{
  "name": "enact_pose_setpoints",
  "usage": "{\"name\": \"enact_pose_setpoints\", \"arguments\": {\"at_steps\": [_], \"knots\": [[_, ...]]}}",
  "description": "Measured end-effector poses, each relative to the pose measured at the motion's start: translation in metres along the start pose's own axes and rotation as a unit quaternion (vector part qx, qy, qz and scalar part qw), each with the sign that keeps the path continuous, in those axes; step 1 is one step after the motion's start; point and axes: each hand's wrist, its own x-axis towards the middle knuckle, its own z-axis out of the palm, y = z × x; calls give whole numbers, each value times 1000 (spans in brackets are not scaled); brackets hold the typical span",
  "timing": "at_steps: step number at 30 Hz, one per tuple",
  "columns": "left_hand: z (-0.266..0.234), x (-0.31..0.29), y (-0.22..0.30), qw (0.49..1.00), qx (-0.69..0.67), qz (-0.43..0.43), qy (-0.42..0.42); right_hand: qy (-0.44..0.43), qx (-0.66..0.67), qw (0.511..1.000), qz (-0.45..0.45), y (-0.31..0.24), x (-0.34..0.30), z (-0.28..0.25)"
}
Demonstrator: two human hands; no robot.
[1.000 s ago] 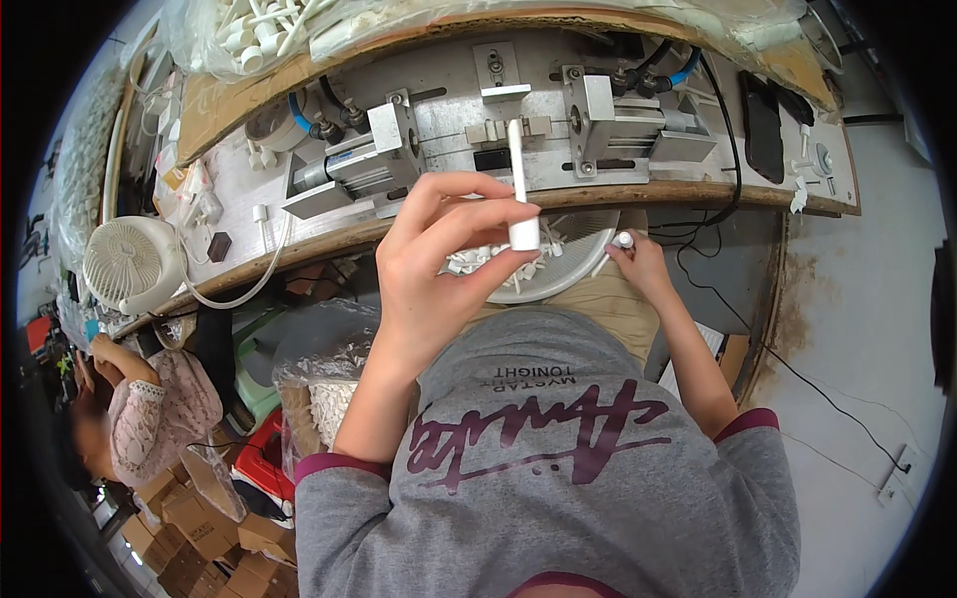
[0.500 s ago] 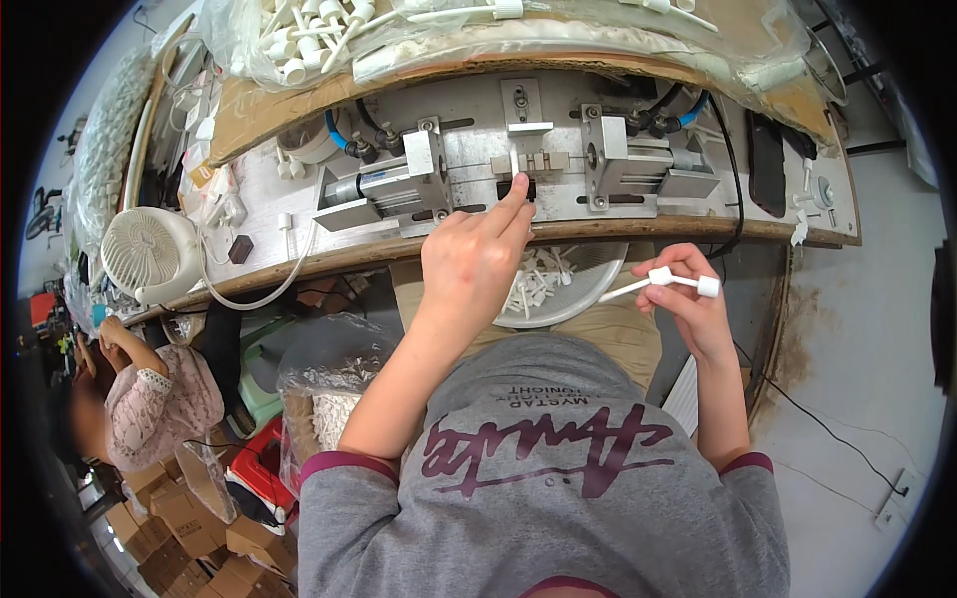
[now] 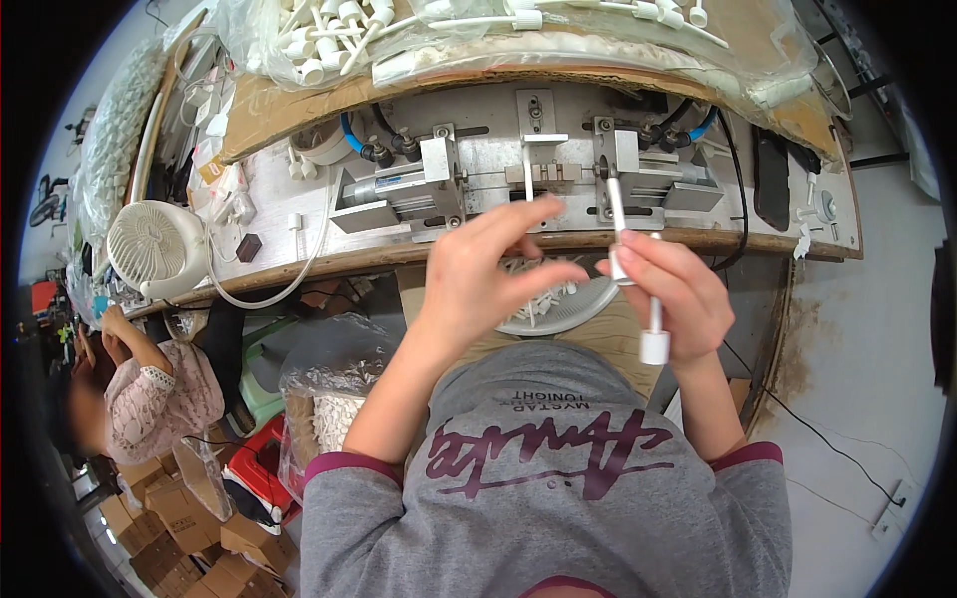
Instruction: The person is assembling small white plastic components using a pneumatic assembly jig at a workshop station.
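Note:
My left hand hovers just before the bench edge, thumb and fingers spread, with nothing in it. Two white plastic tubes with wide caps are pinched in my right hand. One, a white capped tube, points up toward the right clamp; the other white tube's cap hangs below my fingers. Between two metal pneumatic cylinders, the left cylinder and the right cylinder, sits a small metal clamp block. A slim white tube stands in the fixture beside that block.
A bowl of small white parts rests at my lap. Bagged white capped tubes lie on cardboard above the fixture. A white fan stands left, a dark phone right. Another person sits at far left.
My left hand has drawn back from the fixture and spread its fingers. My right hand has moved left, and the tubes in it have turned from level to nearly upright.

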Motion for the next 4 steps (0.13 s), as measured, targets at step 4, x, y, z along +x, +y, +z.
{"name": "enact_pose_setpoints", "arguments": {"at_steps": [4], "knots": [[3,-9,8,987,-159,24,23,9,-4,998,-68,1,-1,25]]}}
